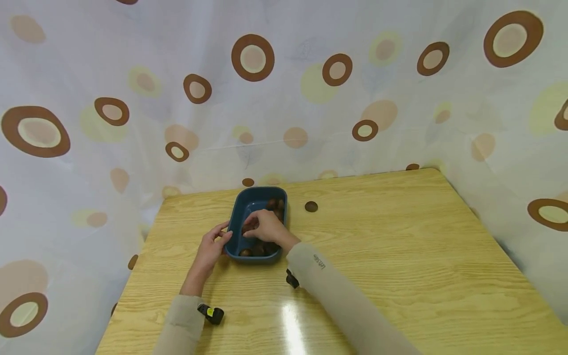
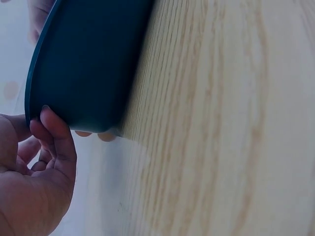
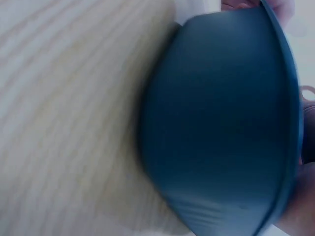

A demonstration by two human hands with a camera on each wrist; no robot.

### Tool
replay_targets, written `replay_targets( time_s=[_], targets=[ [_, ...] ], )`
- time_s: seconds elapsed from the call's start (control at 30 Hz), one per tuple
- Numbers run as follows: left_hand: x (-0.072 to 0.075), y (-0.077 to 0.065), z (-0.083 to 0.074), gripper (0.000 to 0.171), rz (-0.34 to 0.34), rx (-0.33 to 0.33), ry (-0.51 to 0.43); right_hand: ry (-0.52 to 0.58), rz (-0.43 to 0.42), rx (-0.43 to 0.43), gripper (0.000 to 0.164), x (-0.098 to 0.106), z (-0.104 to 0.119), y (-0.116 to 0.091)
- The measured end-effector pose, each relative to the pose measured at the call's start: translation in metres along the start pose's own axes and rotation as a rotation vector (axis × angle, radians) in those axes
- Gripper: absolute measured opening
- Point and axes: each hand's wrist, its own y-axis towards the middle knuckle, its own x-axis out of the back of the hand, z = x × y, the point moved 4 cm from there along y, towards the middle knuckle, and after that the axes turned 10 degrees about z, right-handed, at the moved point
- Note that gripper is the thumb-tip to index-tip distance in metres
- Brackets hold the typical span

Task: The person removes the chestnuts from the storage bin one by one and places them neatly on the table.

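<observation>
A deep blue rectangular plastic container (image 1: 237,207) with rounded corners stands on the table. My left hand (image 1: 209,252) grips its near left side, thumb at the rim and fingers against the outer wall (image 2: 83,64). Inside lie several dark brown round nuts (image 1: 258,249) that look like chestnuts, gathered along the right and near sides. My right hand (image 1: 269,229) reaches in over the right rim, thumb and fingers curled around a brown nut (image 1: 248,227). The right wrist view shows mostly the container's outer wall (image 3: 221,113), which hides that hand's fingertips.
A dark brown round, flat-looking spot (image 1: 311,206) is on the table right of the container. The light wood table (image 1: 399,246) ends at a patterned white curtain (image 1: 293,108) behind and at both sides. Each sleeve carries a small black wrist device (image 1: 212,313).
</observation>
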Motion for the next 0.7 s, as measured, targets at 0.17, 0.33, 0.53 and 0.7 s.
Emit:
replay_targets(
  time_s=[0.17, 0.33, 0.53, 0.7],
  targets=[
    [0.001, -0.001, -0.001, 0.047, -0.002, 0.014, 0.014, 0.055, -0.009, 0.005, 0.026, 0.015, -0.003, -0.006],
    [0.000, 0.000, -0.001, 0.048, 0.007, 0.016, 0.015, 0.111, -0.021, 0.029, 0.027, 0.033, -0.009, -0.016],
    [-0.002, 0.000, -0.001, 0.048, 0.014, 0.004, 0.008, 0.217, -0.043, 0.025, 0.027, 0.054, -0.022, -0.029],
    [-0.001, 0.000, 0.000, 0.047, 0.006, -0.004, 0.015, 0.257, -0.074, 0.015, 0.029, 0.070, -0.035, -0.035]
  ],
)
